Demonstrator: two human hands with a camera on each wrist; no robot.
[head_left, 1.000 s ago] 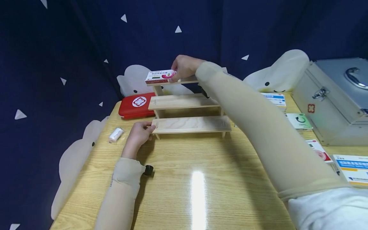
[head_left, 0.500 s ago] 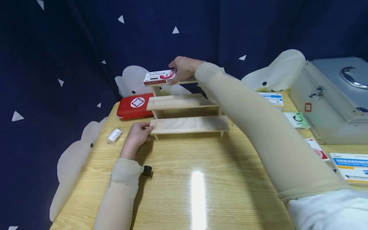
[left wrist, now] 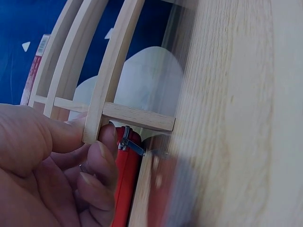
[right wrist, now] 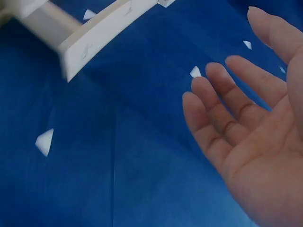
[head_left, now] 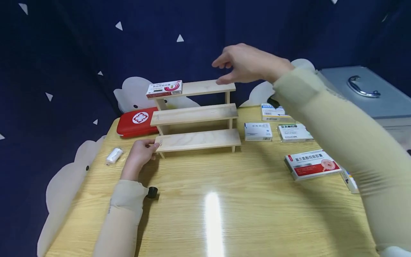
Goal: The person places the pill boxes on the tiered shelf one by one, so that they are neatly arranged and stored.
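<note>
A three-tier wooden shelf (head_left: 199,140) stands toward the back of the table. Thumb and fingers of my left hand (head_left: 140,154) pinch the left end of its lowest board, as the left wrist view shows up close. On the left end of the top board lies a white and red medicine box (head_left: 165,88). My right hand (head_left: 248,63) hovers above the right end of that board, holding nothing. In the right wrist view its fingers (right wrist: 222,113) are spread and relaxed, apart from the shelf.
A red first-aid case (head_left: 133,123) sits left of the shelf, with a small white wrapped roll (head_left: 114,156) before it. Several medicine boxes, among them a red and white one (head_left: 313,165), lie to the right. A silver metal case (head_left: 363,92) stands at the back right.
My right hand has let go of the medicine box on the top board and moved right and up. The left hand keeps its pinch. The head view has turned right.
</note>
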